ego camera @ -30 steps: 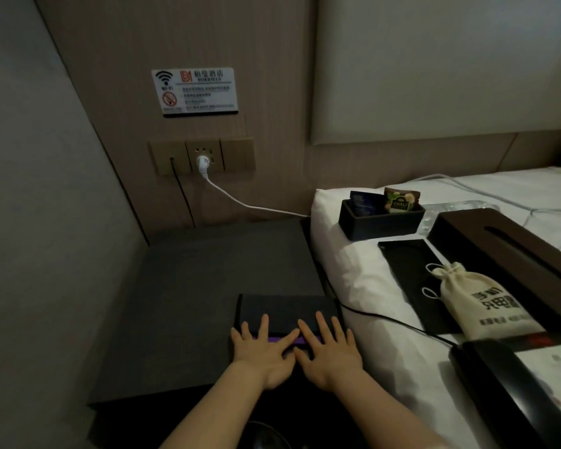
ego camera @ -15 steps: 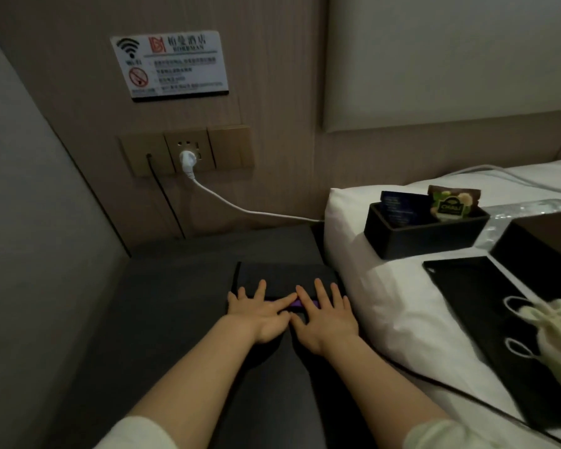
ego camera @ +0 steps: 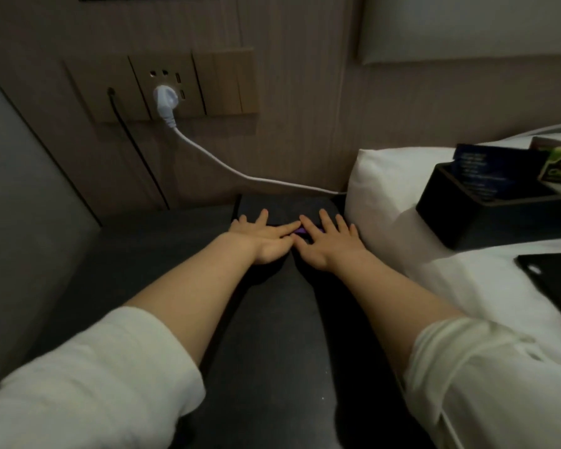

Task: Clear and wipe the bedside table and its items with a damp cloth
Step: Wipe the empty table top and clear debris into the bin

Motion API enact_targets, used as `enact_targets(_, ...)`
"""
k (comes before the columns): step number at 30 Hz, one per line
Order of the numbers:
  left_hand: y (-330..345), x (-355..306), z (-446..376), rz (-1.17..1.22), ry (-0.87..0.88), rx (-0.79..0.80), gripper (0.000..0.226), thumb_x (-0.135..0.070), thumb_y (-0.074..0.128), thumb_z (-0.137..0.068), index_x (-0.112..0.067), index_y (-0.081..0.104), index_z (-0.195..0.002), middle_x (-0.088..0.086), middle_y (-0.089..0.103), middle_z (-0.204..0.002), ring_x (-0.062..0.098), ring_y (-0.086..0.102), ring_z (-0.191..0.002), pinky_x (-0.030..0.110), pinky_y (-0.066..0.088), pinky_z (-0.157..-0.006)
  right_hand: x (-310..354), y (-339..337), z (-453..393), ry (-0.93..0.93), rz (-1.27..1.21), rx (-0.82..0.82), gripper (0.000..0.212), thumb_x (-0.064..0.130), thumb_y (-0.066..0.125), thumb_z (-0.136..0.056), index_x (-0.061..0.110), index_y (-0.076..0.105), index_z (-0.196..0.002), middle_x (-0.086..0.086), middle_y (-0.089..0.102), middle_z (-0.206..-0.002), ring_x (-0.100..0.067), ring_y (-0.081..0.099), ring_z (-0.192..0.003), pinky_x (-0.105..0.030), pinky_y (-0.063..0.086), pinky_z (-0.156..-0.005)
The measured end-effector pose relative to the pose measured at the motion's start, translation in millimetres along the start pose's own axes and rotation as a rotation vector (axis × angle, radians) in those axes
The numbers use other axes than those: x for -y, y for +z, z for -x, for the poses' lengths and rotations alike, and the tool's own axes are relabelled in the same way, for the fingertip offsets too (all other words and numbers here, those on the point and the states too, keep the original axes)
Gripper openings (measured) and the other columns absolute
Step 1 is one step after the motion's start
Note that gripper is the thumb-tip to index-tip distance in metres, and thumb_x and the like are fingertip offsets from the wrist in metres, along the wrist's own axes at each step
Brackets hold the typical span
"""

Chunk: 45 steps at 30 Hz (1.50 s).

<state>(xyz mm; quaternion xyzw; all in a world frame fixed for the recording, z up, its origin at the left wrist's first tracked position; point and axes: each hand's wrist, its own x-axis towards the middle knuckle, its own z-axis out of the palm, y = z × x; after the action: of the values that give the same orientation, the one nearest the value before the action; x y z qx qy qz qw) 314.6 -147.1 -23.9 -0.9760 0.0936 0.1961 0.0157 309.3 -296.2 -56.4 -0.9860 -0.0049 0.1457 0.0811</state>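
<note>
The dark grey bedside table [ego camera: 162,273] fills the lower middle of the view. A dark folded cloth [ego camera: 285,209] with a purple spot lies flat at the table's back right, close to the wall. My left hand [ego camera: 266,238] and my right hand [ego camera: 324,241] both press flat on the cloth, fingers spread and straight, index fingers nearly touching. Most of the cloth is covered by my hands.
A white plug [ego camera: 166,102] sits in the wall socket panel and its white cable [ego camera: 240,173] runs down behind the cloth toward the bed. On the white bed [ego camera: 402,196] stands a black tray [ego camera: 486,215] holding sachets, and a flat black item [ego camera: 557,283] lies beyond it.
Both hands have slid the cloth from the table's front edge to the back, near the wall. The camera has leaned forward and down.
</note>
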Motion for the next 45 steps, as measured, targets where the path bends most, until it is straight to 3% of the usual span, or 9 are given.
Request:
enact_targets(13,13.9,2.4,32.6,-0.005,-0.001,0.027,0.051,-0.065,0.016,-0.094,-0.063,-0.003,-0.141,0.006,-0.011,-0.161,0.048,-0.002,-0.144,0.052,0.002,-0.118,11.7,7.0,37.1,-0.017,0.081,0.052,0.071,0.070,0.017,-0.094,0.040,-0.008,-0.153,-0.001,-0.018,-0.162,-0.029,-0.016,-0.149,-0.048,-0.006,-0.121)
enact_targets(34,95.9,5.1,274.2,0.056,-0.069,0.122,0.054,-0.057,0.021,-0.095,-0.059,-0.002,-0.144,0.009,-0.017,-0.160,0.049,-0.010,-0.143,0.056,-0.003,-0.117,59.4,71.9,261.1,-0.117,0.134,0.177,0.073,0.070,0.019,-0.093,0.041,-0.015,-0.151,0.001,-0.026,-0.159,-0.028,-0.023,-0.147,-0.047,-0.009,-0.120)
enact_targets(45,133.9,50.8,347.2,0.178,-0.314,0.069,0.050,-0.049,0.016,-0.097,-0.058,0.003,-0.144,0.004,-0.012,-0.161,0.046,-0.007,-0.144,0.060,-0.006,-0.115,131.2,98.2,307.4,-0.249,0.138,0.190,0.073,0.070,0.020,-0.092,0.042,-0.013,-0.152,0.001,-0.025,-0.160,-0.028,-0.023,-0.147,-0.046,-0.008,-0.120)
